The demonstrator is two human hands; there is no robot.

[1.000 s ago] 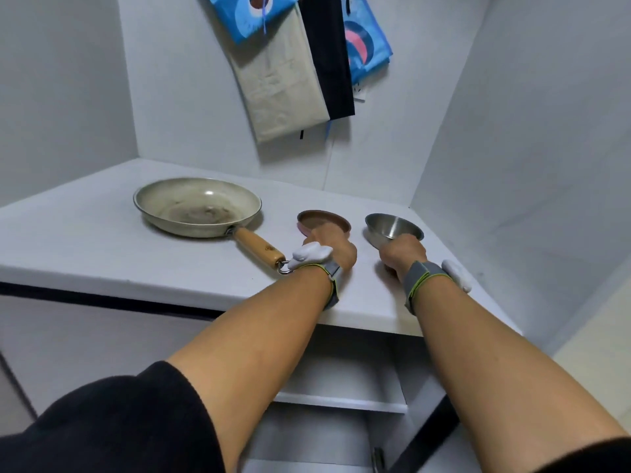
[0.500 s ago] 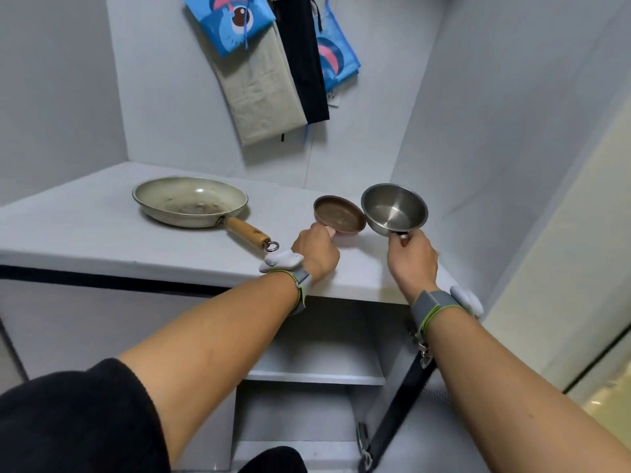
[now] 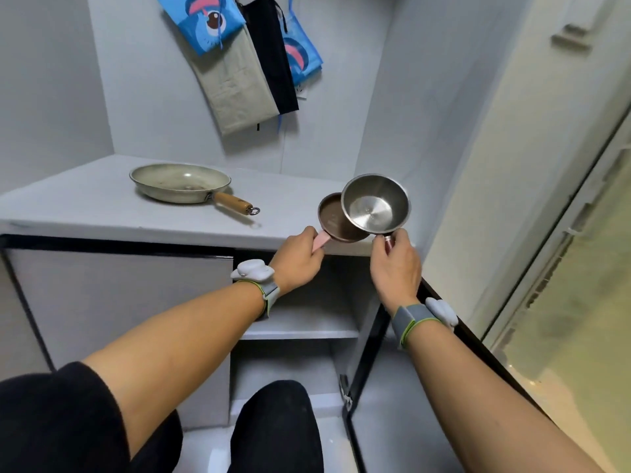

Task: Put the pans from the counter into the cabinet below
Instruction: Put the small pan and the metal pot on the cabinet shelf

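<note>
While both small pans hang clear of the counter [image 3: 102, 213], two are in hand and one waits.

Item 1: brown pan [image 3: 333, 218], pink handle, left hand [image 3: 298, 259] wrapped closed round that handle, pan just beyond the counter's front edge. Item 2: steel pan [image 3: 374, 204], tilted with its bowl facing the camera, right hand [image 3: 396, 264] pinched shut on its short handle; its rim overlaps the brown pan's, contact uncertain. Item 3: large frying pan [image 3: 181, 182], wooden handle, resting further back on the counter, untouched. Destination: open cabinet below the counter, shelf [image 3: 307, 322] bare, door [image 3: 368, 349] swung out beneath the right forearm. Handling advice: separate the two pans before lowering, level them, enter one at a time, steel pan kept off the door edge; set each far back under the counter, probably leaving room in front for item 3.
</note>
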